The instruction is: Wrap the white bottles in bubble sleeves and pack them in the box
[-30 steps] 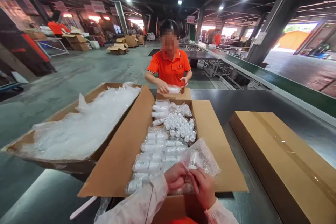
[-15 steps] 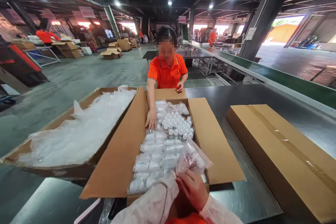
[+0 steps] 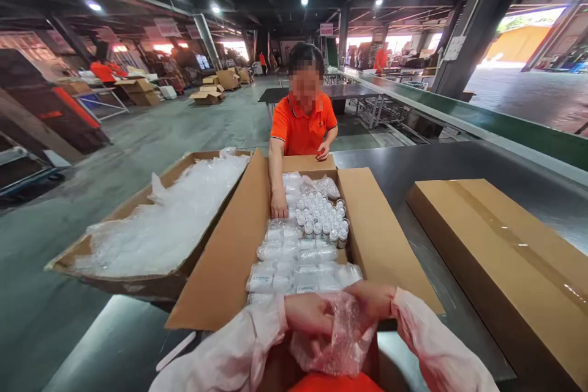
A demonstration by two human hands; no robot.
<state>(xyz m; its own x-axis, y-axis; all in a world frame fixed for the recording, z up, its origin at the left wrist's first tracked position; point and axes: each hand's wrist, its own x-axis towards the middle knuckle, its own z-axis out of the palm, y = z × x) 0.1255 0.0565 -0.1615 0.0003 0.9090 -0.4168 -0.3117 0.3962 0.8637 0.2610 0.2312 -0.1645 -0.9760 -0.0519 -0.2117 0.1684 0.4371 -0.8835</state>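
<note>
A clear bubble wrap bag (image 3: 342,334) hangs between my two hands, close to my body at the near end of the open carton. My left hand (image 3: 310,313) grips its left side with curled fingers. On the other side, my right hand (image 3: 371,301) pinches the bag's upper edge. Beyond them stands the cardboard carton (image 3: 390,239) with its flaps spread. Inside lie several bubble-wrapped bottles (image 3: 275,251) in rows, and a cluster of upright bottles with clear caps (image 3: 321,217) stands further back.
A co-worker in an orange shirt (image 3: 305,125) faces me, one hand (image 3: 278,203) reaching into the carton's left side. A box of clear plastic bags (image 3: 160,220) stands left. A taped carton (image 3: 496,245) lies right on the dark metal table (image 3: 381,162). A green conveyor (image 3: 459,110) runs behind.
The bubble wrap bag has come down toward my body, and my hands have moved apart on it. The co-worker's hand has shifted slightly within the carton. My view has turned slightly left.
</note>
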